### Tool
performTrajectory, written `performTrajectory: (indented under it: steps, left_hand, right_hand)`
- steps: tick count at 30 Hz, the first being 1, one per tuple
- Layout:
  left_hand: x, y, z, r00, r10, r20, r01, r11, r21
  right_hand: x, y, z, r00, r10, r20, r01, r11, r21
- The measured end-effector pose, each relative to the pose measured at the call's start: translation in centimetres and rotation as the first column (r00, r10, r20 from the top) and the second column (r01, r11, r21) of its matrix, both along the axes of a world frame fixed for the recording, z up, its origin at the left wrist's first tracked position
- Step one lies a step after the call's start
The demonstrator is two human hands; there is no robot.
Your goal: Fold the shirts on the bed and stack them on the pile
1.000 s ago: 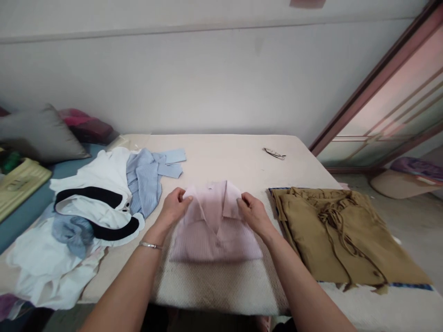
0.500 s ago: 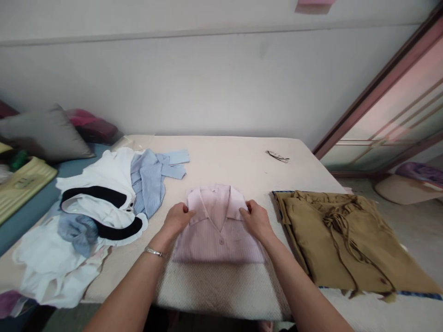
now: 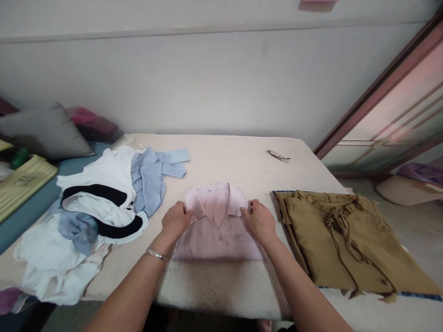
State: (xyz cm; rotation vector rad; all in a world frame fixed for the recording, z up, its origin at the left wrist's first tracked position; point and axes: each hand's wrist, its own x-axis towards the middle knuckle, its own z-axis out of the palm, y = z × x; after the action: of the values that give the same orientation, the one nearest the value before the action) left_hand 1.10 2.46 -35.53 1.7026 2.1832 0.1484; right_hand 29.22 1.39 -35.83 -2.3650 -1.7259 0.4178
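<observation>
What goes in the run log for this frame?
left hand: on pink shirt | right hand: on pink shirt | brown garment: folded, right

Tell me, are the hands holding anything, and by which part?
Both hold the folded pink collared shirt: the left hand grips its left shoulder edge beside the collar, the right hand its right shoulder edge.

Both forearms bare, reaching forward from bottom edge, converging toward centre; left hand point(image 3: 176, 220) palm down, fingers curled, thumb tip pointing inward; thin metal bracelet point(image 3: 154, 253) on left wrist; right hand point(image 3: 259, 220) palm down, knuckles raised, fingers bent, thumb pointing inward; hands level, apart, mirroring each other.
</observation>
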Motion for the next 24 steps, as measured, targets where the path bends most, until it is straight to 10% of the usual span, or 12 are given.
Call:
performTrajectory:
  steps: [8, 19, 24]
  left_hand:
    - [-0.9, -0.7, -0.8, 0.942, 0.085, 0.323, -0.059, 0.994, -0.088]
    - [-0.3, -2.0, 0.4, 0.678, 0.168, 0.715, -0.032, 0.979, -0.2]
    - [0.4, -2.4, 1.2, 0.438, 0.23, 0.869, 0.009, 0.965, -0.26]
  right_hand:
    - [-0.4, -0.2, 0.0, 0.991, 0.042, -0.128, -0.065, 0.981, -0.181]
    - [-0.8, -0.5, -1.2, 0.938, 0.108, -0.329, -0.146, 0.985, -0.093]
    - [-1.2, -0.8, -0.7, 0.935, 0.134, -0.329, -0.172, 0.981, -0.09]
